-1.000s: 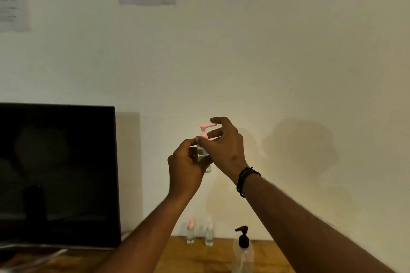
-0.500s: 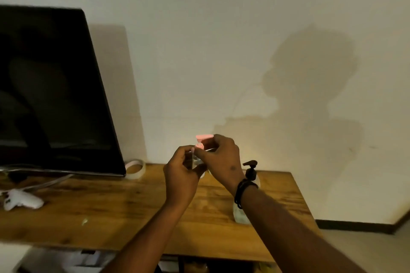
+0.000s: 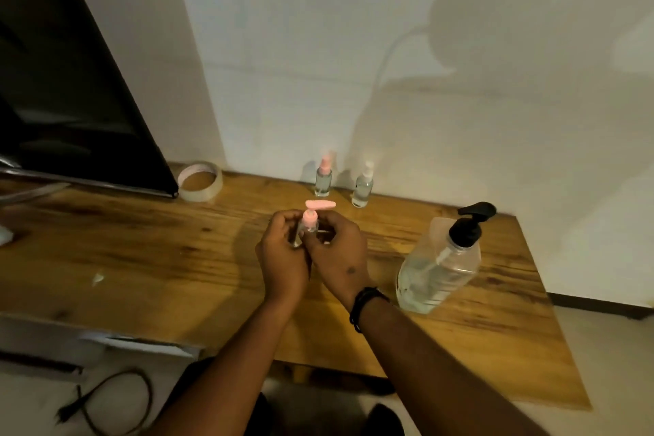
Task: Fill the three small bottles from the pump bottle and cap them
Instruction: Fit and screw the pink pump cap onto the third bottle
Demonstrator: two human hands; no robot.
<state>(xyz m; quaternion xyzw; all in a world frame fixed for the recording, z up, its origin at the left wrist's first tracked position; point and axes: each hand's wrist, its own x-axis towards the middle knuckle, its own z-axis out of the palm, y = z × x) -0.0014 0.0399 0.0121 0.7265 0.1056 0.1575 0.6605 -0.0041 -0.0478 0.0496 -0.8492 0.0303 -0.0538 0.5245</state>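
Note:
Over the middle of the wooden table (image 3: pixel 141 251) I hold a small clear bottle with a pink pump cap (image 3: pixel 310 217). My left hand (image 3: pixel 283 255) grips the bottle's body. My right hand (image 3: pixel 338 251) pinches the cap at its neck. Two more small bottles stand by the wall, both with liquid inside: one with a pink cap (image 3: pixel 323 175), one with a white cap (image 3: pixel 363 186). The large clear pump bottle (image 3: pixel 439 264) with a black pump stands just right of my right hand, partly filled.
A black monitor (image 3: pixel 63 81) fills the left side, its lower edge over the table. A roll of tape (image 3: pixel 200 181) lies beside it near the wall. A black cable (image 3: pixel 106 403) lies on the floor at the lower left. The table's right edge is past the pump bottle.
The view has tilted down from the wall to the table. Both hands have come down with the small pink-capped bottle, still holding it between them.

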